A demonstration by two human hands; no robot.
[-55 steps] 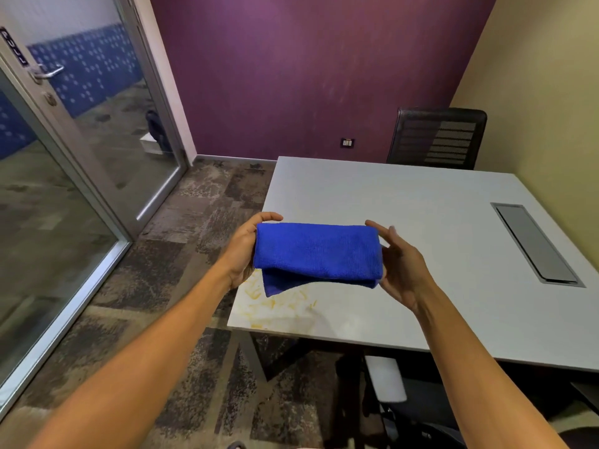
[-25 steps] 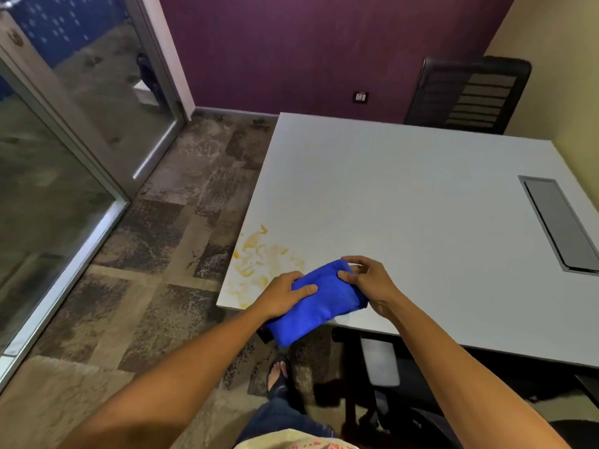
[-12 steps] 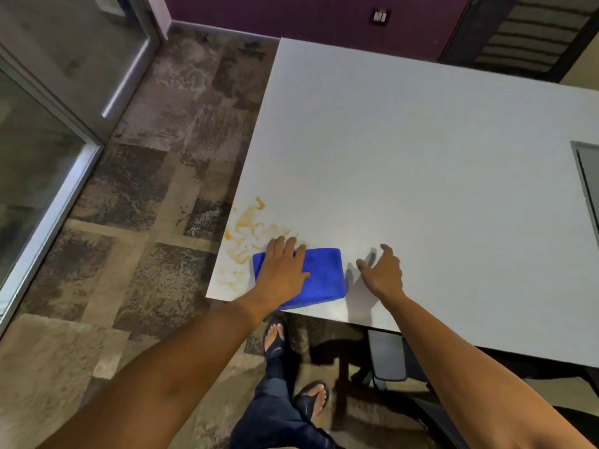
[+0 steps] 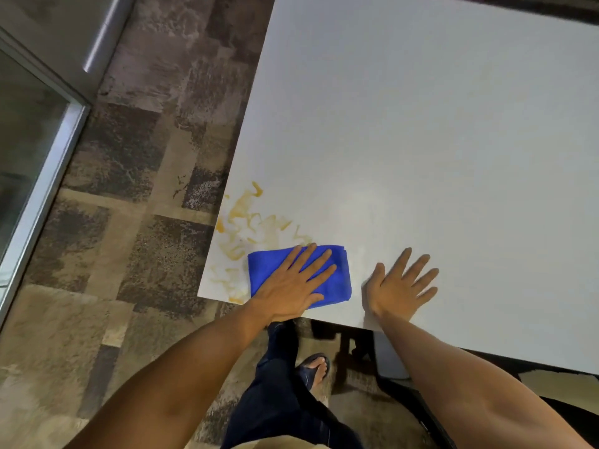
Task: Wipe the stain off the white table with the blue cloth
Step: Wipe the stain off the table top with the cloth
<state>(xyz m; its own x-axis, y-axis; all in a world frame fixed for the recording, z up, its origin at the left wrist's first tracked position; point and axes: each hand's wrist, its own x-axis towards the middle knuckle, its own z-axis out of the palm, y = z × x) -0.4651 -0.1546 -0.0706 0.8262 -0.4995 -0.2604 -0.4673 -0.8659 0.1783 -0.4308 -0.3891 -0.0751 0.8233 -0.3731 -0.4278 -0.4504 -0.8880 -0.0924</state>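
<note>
Cloth [image 4: 334,280] down flat on the white table [image 4: 421,124], folded into a neat blue pad at the near left corner, and your left hand [image 4: 291,283] is spread across it, fingers straight, pressing rather than gripping. Your right hand [image 4: 400,288] sits just beside it on bare tabletop, palm down, fingers fanned, holding nothing, likely bracing you. Now the key line: the stain [image 4: 249,222], that yellow scribble, lies up and to the left of your left fingers, its near edge touching the cloth's far-left corner and a few streaks running down along the table edge beside it. The cloth's long side runs left to right. Your left hand is the nearer one, so the stroke looks like a push away and leftward, straight into the mess.
</note>
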